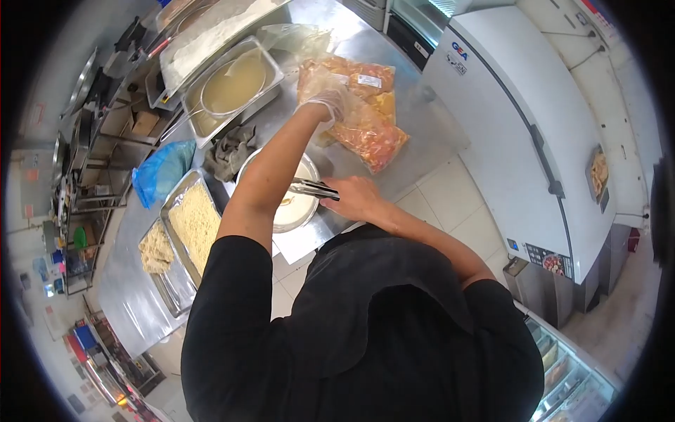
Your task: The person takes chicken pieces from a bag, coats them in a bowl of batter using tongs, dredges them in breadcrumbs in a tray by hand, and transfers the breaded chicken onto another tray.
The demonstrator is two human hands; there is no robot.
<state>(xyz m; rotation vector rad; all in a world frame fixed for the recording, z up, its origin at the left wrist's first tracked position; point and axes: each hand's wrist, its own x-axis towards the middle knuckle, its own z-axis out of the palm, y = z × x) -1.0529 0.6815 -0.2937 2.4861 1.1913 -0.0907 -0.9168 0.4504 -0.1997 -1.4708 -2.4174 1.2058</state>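
My left hand [333,104], in a clear plastic glove, reaches over the table onto clear bags of orange-yellow marinated meat [369,130]. Its fingers are hidden amid the clear plastic, so I cannot see whether they grip a bag. My right hand [357,198] is closed around metal tongs [309,188] with dark handles. The tongs' front end lies over a round white container [299,212] of pale batter. My left forearm covers part of that container.
Left of the container are a dark rag [230,151], a blue plastic bag [165,171] and a tray of crumbs [193,219]. Behind stand a steel pan with a strainer in cloudy liquid [235,86] and a tray of white flour [211,42]. A white chest freezer [492,119] stands right.
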